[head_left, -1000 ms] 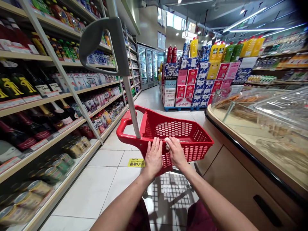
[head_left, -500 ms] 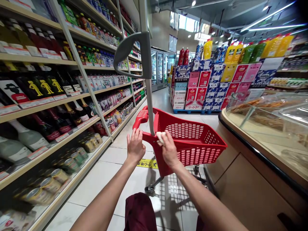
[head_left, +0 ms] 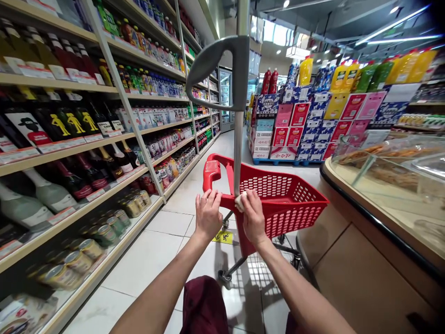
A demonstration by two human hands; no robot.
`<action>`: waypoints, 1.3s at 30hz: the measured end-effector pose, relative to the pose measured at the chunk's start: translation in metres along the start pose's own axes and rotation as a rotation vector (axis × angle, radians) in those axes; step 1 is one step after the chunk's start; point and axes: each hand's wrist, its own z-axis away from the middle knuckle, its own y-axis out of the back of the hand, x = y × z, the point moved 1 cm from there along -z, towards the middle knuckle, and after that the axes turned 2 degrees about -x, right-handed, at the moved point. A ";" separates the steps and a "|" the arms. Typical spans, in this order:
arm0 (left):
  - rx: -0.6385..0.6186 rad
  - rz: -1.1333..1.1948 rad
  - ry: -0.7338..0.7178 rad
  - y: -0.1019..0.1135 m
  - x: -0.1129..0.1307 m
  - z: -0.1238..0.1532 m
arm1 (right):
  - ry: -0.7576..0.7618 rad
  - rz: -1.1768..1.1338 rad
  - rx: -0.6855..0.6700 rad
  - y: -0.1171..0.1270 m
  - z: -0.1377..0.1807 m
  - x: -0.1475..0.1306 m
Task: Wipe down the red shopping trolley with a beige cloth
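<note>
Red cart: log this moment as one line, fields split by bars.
left hand: fingers over handle | right hand: holds white wad against cart | contact: near pole's foot

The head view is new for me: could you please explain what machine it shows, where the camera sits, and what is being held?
There is no robot here. The camera is worn on a person's head and looks forward and down, so you see that person's own bare forearms and hands. The left hand has its fingers over the red handle bar of a shopping cart. The right hand holds a small whitish cloth against the cart, near the foot of the metal pole. The cart stands on a tiled floor. Shelves of bottles and cans run along the left, stacked cartons stand ahead, and a glass-topped counter is on the right.
</note>
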 end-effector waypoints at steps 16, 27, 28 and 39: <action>0.037 0.302 -0.178 0.013 0.049 0.006 | 0.325 0.168 -0.232 0.090 -0.191 -0.004; -0.081 0.362 -0.080 -0.003 0.048 -0.056 | -0.211 0.027 -0.230 0.131 -0.063 0.026; -0.118 0.334 -0.043 -0.007 0.046 -0.063 | -0.269 0.042 -0.205 0.130 -0.068 0.024; -0.142 0.321 -0.209 -0.021 0.065 -0.059 | -0.098 0.292 -0.262 0.113 -0.073 -0.007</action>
